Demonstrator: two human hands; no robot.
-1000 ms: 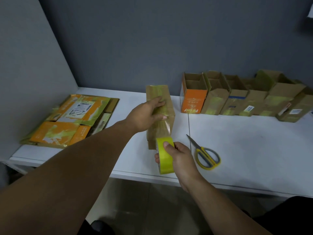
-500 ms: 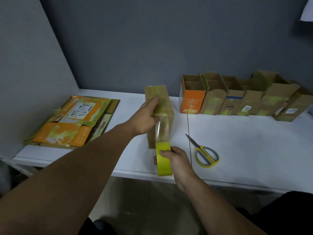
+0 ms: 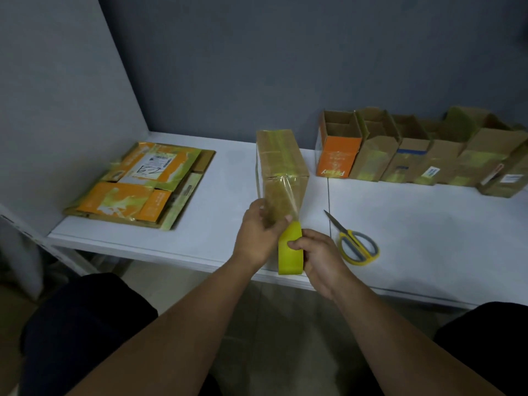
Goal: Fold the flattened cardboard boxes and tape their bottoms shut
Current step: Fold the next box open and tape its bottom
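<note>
A brown cardboard box (image 3: 281,161) stands bottom-up on the white table (image 3: 414,232), old yellowish tape across its top. A clear strip of tape (image 3: 288,192) runs from the box's top edge down its near face to the yellow tape roll (image 3: 289,257). My right hand (image 3: 320,260) grips the roll just in front of the box, at the table's near edge. My left hand (image 3: 257,235) holds the box's lower near face, thumb pressing on the tape strip just above the roll.
A stack of flattened boxes (image 3: 143,184) lies at the table's left end by the grey side wall. A row of several folded, open-topped boxes (image 3: 423,155) lines the back right. Yellow-handled scissors (image 3: 355,242) lie right of my right hand.
My left hand slid from the box's top down its near face to just above the roll. The roll moved lower, drawing the tape strip out longer.
</note>
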